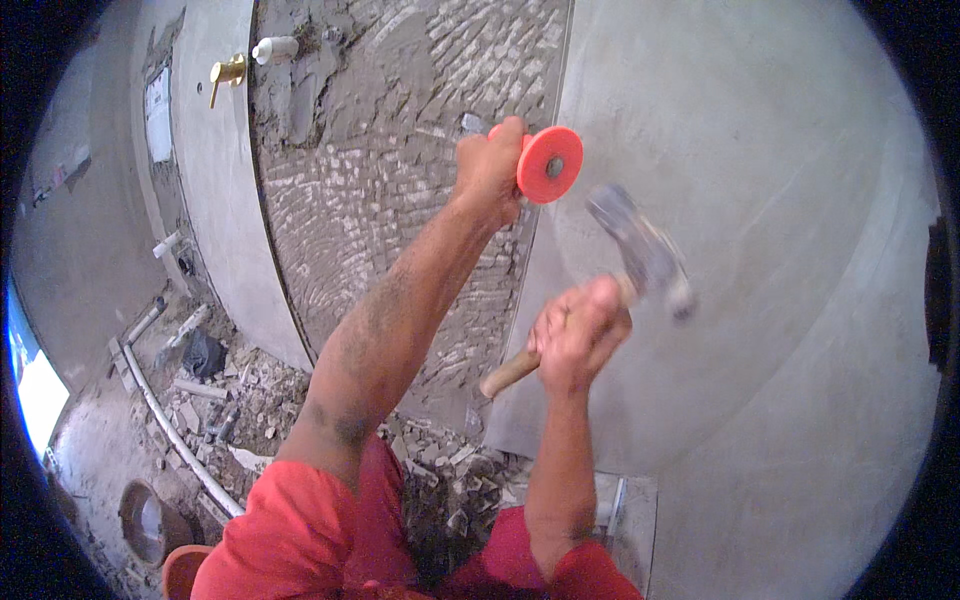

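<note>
My left hand is closed around a chisel whose round orange hand guard faces me. The chisel's steel end shows past my knuckles, close to the wall; its exact contact is hidden. My right hand grips the wooden handle of a claw hammer, its head blurred by motion. The hammer head is apart from the chisel, below and to the right of the guard. Behind my left hand lies a rough, scored strip of mortar wall, bordered by smooth grey panels.
A brass fitting and a white pipe stub stick out of the wall at upper left. Rubble covers the floor along the wall. A long white pipe, a round bucket-like container and an orange bucket are at lower left.
</note>
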Demonstrator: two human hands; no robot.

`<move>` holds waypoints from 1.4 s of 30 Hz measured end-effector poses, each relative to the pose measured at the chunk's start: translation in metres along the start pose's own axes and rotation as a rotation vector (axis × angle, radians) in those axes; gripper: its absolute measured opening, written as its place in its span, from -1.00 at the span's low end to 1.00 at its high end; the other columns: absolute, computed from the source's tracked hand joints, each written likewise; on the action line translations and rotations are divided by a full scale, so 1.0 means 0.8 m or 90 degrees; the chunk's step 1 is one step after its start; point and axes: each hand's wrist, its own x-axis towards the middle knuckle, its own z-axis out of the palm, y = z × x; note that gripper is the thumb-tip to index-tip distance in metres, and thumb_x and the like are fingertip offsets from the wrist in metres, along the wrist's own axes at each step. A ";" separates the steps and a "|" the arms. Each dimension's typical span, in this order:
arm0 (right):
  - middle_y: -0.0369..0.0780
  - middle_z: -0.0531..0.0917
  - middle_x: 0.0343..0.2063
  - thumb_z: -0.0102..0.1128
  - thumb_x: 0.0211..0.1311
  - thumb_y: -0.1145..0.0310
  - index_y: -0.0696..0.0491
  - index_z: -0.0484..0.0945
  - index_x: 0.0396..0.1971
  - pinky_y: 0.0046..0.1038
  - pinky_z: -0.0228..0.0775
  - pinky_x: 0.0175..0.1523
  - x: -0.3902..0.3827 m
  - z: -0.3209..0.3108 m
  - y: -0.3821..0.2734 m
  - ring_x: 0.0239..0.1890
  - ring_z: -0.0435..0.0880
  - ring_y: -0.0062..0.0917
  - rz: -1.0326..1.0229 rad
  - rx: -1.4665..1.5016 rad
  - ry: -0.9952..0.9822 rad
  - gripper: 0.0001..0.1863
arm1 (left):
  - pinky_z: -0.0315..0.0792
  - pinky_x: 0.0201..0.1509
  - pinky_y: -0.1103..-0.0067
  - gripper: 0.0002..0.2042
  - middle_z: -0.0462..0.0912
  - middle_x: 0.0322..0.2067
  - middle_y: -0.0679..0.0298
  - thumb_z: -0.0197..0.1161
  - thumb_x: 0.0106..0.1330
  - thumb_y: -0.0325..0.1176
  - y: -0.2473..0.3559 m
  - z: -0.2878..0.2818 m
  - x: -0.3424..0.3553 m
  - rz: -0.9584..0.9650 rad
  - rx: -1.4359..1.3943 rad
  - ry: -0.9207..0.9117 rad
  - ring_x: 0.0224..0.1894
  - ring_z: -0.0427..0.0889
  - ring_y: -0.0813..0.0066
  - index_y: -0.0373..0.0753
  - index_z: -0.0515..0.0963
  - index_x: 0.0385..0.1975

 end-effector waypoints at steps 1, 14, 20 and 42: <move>-0.37 0.23 -0.83 -0.06 0.38 -0.04 -0.01 0.16 -0.64 -0.55 0.18 -0.79 0.001 -0.003 0.000 -0.87 0.23 -0.68 -0.059 -0.059 0.003 -0.50 | 0.25 -0.70 0.49 -0.77 0.48 -0.64 0.27 0.16 0.16 -0.31 -0.001 0.000 -0.001 -0.014 -0.029 0.019 -0.69 0.42 0.54 -0.37 0.48 -0.58; -0.38 0.19 -0.87 -0.15 0.39 -0.14 -0.03 0.13 -0.70 -0.55 0.11 -0.85 0.001 0.016 -0.023 -0.91 0.18 -0.69 0.114 0.012 0.008 -0.43 | 0.29 -0.65 0.45 -0.78 0.51 -0.61 0.24 0.16 0.14 -0.32 0.004 0.005 -0.008 -0.016 0.000 0.053 -0.65 0.45 0.52 -0.40 0.50 -0.56; -0.38 0.20 -0.86 -0.11 0.39 -0.10 -0.02 0.14 -0.71 -0.56 0.09 -0.83 -0.002 0.010 -0.016 -0.91 0.19 -0.67 -0.029 0.099 0.027 -0.43 | 0.32 -0.62 0.44 -0.75 0.54 -0.58 0.19 0.16 0.14 -0.30 0.004 0.004 -0.009 0.011 0.006 0.041 -0.62 0.48 0.48 -0.44 0.52 -0.54; -0.37 0.19 -0.86 -0.17 0.40 -0.12 -0.04 0.17 -0.63 -0.56 0.10 -0.86 0.007 0.021 -0.031 -0.91 0.17 -0.69 0.124 -0.006 -0.021 -0.48 | 0.26 -0.66 0.42 -0.72 0.53 -0.60 0.19 0.18 0.12 -0.27 -0.003 0.003 0.007 -0.030 0.056 0.095 -0.66 0.44 0.47 -0.44 0.52 -0.55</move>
